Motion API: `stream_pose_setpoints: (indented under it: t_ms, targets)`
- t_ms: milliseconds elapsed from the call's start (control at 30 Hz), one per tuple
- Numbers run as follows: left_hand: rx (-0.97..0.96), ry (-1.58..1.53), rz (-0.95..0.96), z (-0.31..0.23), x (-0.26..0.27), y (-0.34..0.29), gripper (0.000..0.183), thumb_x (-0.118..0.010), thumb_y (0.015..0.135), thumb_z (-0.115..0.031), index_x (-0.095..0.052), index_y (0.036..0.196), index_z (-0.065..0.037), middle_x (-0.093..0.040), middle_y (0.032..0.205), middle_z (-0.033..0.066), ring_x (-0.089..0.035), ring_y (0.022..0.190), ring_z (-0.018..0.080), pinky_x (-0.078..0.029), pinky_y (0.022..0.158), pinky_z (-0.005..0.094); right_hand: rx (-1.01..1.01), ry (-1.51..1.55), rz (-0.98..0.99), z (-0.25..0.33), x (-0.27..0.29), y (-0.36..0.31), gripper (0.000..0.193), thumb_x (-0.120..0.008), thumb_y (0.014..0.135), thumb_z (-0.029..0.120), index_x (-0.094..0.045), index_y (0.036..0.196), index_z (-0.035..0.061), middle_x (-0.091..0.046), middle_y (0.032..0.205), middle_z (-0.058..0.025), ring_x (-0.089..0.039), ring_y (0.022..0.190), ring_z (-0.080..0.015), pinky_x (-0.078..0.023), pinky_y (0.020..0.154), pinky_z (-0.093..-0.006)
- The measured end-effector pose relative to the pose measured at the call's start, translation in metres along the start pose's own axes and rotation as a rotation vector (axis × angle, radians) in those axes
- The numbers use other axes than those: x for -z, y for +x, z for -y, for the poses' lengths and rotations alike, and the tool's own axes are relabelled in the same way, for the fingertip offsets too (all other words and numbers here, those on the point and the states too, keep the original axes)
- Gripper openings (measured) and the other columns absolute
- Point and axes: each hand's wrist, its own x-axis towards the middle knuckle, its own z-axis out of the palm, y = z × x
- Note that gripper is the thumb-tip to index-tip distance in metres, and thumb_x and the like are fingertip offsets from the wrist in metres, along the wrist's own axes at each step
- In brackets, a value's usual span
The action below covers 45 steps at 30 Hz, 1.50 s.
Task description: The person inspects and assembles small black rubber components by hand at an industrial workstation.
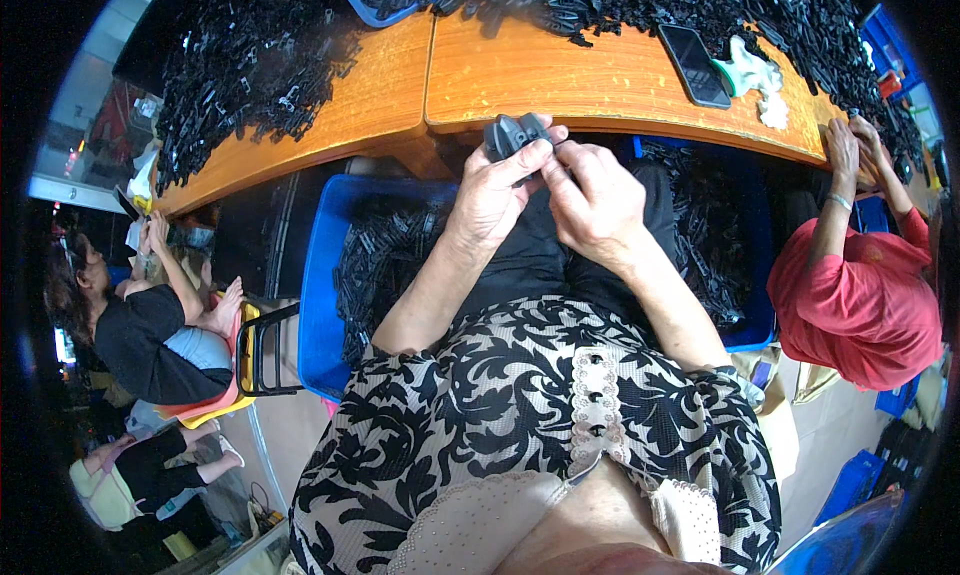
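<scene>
Black plastic part (507, 135) at 12 o'clock, near table (560, 70) edge. Hands close together: left hand (492, 193) clamped on part, right hand (604, 203) pinching at its 3 o'clock side, exact grip hidden. Phone (693, 67) 1–2 o'clock; blue bin (316, 275) 9 o'clock.

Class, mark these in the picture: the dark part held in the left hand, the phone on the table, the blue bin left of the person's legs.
Dark part (511, 136): head view, middle of its body.
Phone (692, 63): head view, its screen.
Blue bin (321, 275): head view, its left wall.
</scene>
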Motion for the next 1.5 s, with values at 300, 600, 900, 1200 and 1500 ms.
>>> stream_pose_setpoints:
  t_ms: [300, 600, 900, 1200, 1500]
  targets:
    - [0.064, 0.051, -0.338, -0.009, 0.052, -0.017, 0.021, -0.067, 0.093, -0.008, -0.065, 0.112, 0.002, -0.070, 0.106, 0.0134, -0.069, 0.099, 0.0226, -0.056, 0.090, 0.0369, -0.041, 0.273, 0.304, 0.012, -0.037, -0.016, 0.056, -0.068, 0.070, 0.003, -0.063, 0.126, 0.0059, -0.063, 0.116, -0.0126, -0.063, 0.100, -0.0297, -0.057, 0.079, -0.0393]
    - [-0.091, 1.656, -0.567, -0.087, 0.132, -0.058, 0.057, -0.082, 0.073, -0.015, -0.064, 0.124, 0.005, -0.070, 0.119, 0.0219, -0.068, 0.113, 0.0294, -0.052, 0.097, 0.0351, -0.526, 0.026, 0.177, -0.124, -0.059, 0.003, 0.026, -0.066, 0.087, 0.014, -0.068, 0.113, 0.0111, -0.066, 0.113, -0.0134, -0.064, 0.108, -0.0337, -0.054, 0.088, -0.0454]
    - [-0.651, 1.704, -0.270, -0.080, 0.062, 0.152, 0.039, -0.068, 0.091, -0.023, -0.066, 0.126, -0.004, -0.066, 0.124, 0.0198, -0.065, 0.113, 0.0272, -0.049, 0.098, 0.0365, -0.521, -0.108, 0.241, -0.161, -0.096, 0.027, 0.017, -0.067, 0.089, 0.026, -0.070, 0.096, 0.0100, -0.066, 0.100, -0.0138, -0.064, 0.096, -0.0347, -0.053, 0.083, -0.0447]
    - [-0.494, 1.994, -0.315, -0.053, 0.075, 0.196, 0.043, -0.070, 0.088, -0.019, -0.064, 0.128, -0.005, -0.057, 0.139, 0.0199, -0.054, 0.127, 0.0383, -0.044, 0.106, 0.0458, -0.408, -0.167, 0.244, -0.154, -0.091, 0.015, 0.013, -0.067, 0.082, 0.016, -0.062, 0.082, 0.0050, -0.063, 0.085, -0.0186, -0.065, 0.084, -0.0378, -0.053, 0.074, -0.0472]
    - [-0.914, 2.161, -0.282, -0.034, 0.054, 0.122, 0.027, -0.067, 0.086, -0.009, -0.069, 0.113, -0.009, -0.067, 0.116, 0.0113, -0.059, 0.111, 0.0310, -0.046, 0.094, 0.0432, -0.464, -0.008, 0.173, -0.150, -0.071, -0.002, 0.007, -0.068, 0.081, 0.010, -0.063, 0.083, 0.0056, -0.060, 0.081, -0.0161, -0.064, 0.079, -0.0371, -0.053, 0.073, -0.0462]
